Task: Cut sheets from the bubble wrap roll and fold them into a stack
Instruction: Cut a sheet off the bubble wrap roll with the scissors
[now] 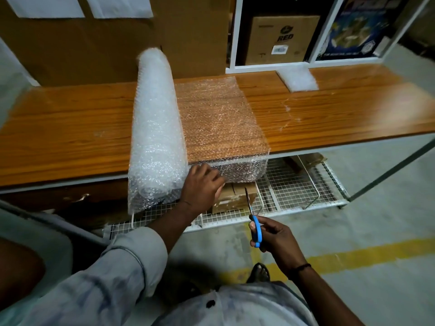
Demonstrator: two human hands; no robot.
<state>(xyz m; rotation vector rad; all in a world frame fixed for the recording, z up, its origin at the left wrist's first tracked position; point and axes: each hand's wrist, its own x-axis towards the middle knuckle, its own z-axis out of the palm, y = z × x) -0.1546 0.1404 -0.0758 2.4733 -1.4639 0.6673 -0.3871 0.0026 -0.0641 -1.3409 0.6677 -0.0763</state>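
Left hand [202, 182] grips sheet [221, 118], right hand [275, 236] scissors [256, 228] below

the bubble wrap roll [156, 128] is milky white, the table [70, 128] orange-brown with wood grain, the scissors [256, 228] blue-handled, the floor line [353, 252] yellow.

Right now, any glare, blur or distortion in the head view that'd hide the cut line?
Head view: fisheye bows the table edges; glare patch on its right end; roll bright, bubbles readable; sheet hanging edge and scissors sharp; frame's left edge smeared; under-table dim.
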